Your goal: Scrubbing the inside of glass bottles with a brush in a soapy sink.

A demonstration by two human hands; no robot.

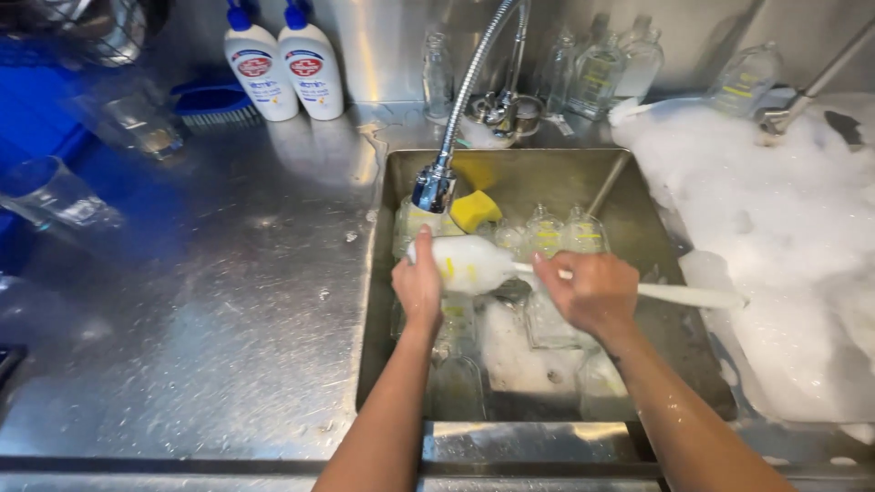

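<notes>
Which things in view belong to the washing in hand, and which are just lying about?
In use:
left hand
foamy glass bottle
right hand
white long-handled bottle brush
steel sink

Lying about:
two white pump bottles
blue scrubbing brush
yellow sponge

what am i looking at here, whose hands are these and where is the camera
The camera sits on a person's head and looks down, so the two bare arms are their own. They stand at a steel sink full of clear glass bottles. The left hand holds a soapy bottle sideways under the faucet. The right hand grips a white bottle brush pushed into it. A yellow sponge lies behind. Two white pump bottles stand on the counter, and foam fills the right side.
</notes>
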